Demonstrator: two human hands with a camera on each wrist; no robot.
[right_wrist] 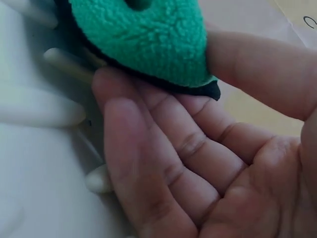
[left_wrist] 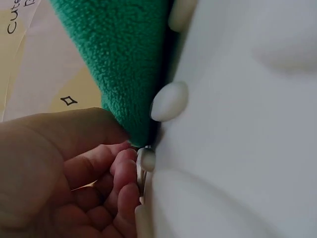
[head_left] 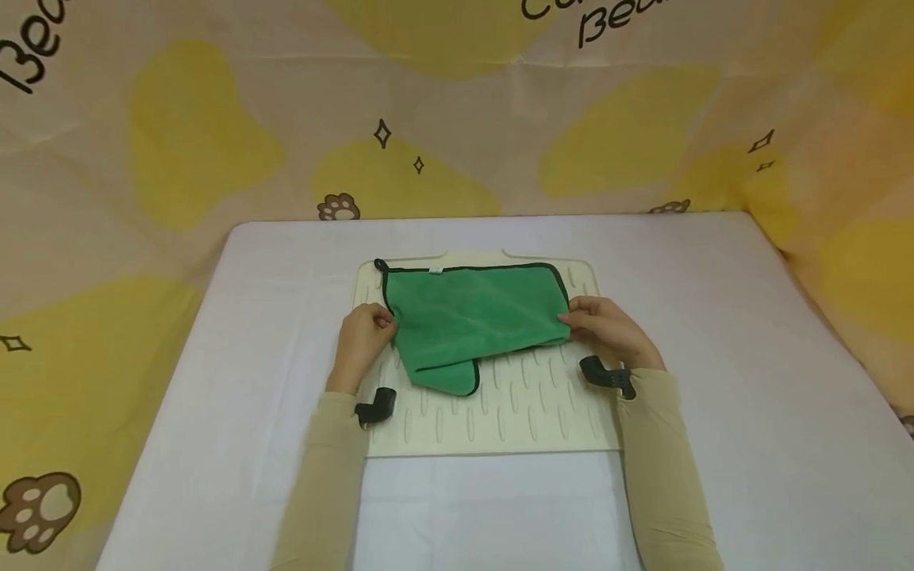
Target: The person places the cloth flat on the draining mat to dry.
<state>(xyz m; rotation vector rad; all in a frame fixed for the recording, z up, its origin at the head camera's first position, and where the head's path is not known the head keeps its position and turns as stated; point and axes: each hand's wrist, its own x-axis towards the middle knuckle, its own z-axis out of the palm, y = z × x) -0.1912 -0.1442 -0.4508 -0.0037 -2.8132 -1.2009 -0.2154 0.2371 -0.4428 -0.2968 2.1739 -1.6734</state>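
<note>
Cloth (head_left: 478, 309), green and black-edged, folded over on a cream ribbed mat (head_left: 514, 404) in the head view, pinched at opposite sides by left hand (head_left: 360, 341) and right hand (head_left: 614, 329). From the left wrist: green edge clamped under the thumb, close above the mat's ridges. From the right wrist: black-trimmed edge caught between thumb and fingers.

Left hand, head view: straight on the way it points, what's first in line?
The green cloth, whose left edge the left hand pinches. The cream mat lies beneath; the gap is unclear.
</note>
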